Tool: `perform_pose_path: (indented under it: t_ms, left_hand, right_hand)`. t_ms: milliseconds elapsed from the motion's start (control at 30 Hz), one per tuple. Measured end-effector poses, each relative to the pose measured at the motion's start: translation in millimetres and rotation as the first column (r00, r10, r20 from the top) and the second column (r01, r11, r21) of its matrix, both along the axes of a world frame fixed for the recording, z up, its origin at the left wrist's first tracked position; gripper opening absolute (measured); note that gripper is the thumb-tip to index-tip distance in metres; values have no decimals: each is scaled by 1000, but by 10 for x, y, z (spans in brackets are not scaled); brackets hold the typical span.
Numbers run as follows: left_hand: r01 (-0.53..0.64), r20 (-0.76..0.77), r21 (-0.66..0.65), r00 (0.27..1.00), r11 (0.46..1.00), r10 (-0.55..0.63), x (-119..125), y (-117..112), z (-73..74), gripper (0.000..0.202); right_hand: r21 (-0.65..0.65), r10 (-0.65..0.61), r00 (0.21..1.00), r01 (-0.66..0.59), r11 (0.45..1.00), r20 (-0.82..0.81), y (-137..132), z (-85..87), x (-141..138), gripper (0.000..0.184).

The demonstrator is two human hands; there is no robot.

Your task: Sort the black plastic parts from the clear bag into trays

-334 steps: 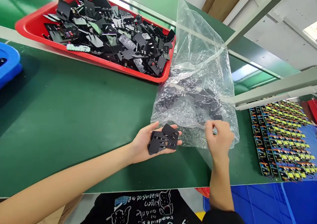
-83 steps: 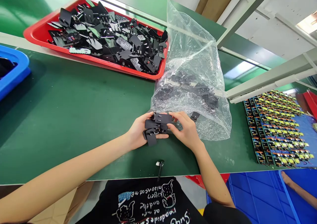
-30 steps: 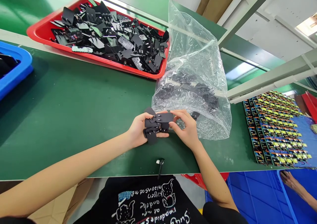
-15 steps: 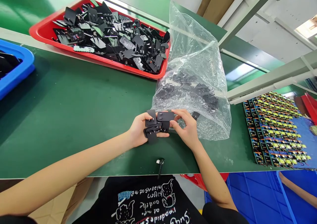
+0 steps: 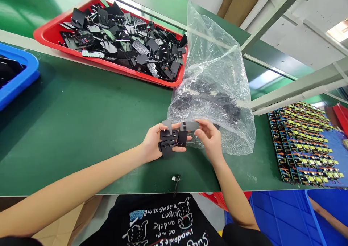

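Note:
My left hand [image 5: 151, 144] is cupped round a small stack of black plastic plates [image 5: 169, 143] over the green table [image 5: 81, 122]. My right hand [image 5: 210, 139] pinches one more black plate [image 5: 189, 126] by its right end, held level just above and to the right of the stack. A clear plastic bag [image 5: 214, 82] with more black plates inside lies right behind both hands.
A red tray [image 5: 43, 35] heaped with black plates sits at the back left. A blue bin [image 5: 19, 79] is at the left edge. Rows of circuit boards [image 5: 304, 144] lie at the right. A small black part [image 5: 176, 180] rests near the table's front edge. Blue crates [image 5: 277, 217] stand below.
My right hand has drawn the single black plate a little to the right, off the stack in my left hand. The left hand has stayed in place.

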State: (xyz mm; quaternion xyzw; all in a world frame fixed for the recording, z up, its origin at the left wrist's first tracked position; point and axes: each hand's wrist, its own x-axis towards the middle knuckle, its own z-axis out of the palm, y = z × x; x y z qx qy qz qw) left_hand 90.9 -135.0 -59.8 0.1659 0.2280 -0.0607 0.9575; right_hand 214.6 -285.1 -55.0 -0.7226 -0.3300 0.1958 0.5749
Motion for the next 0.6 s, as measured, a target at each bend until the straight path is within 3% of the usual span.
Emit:
perform_pose_path:
  t_ms: [133,367,533,600]
  left_hand:
    - [-1,-22,2,1000,1000,1,-7,-7,12,58]
    - [0,-11,-53,1000,999,0,-5,15,-68,52]
    - [-17,63,-125,998,992,25,-44,-62,-232,48]
    - [-24,103,-168,994,985,42,-55,-94,-298,50]
  right_hand:
    - [-123,152,951,-123,985,271,29,38,-79,25]
    - [-229,220,840,-118,966,495,24,-54,-85,36]
    - [-173,196,778,-113,978,598,-104,131,-204,35]
    - [-172,299,732,-246,954,612,-221,201,-340,36]
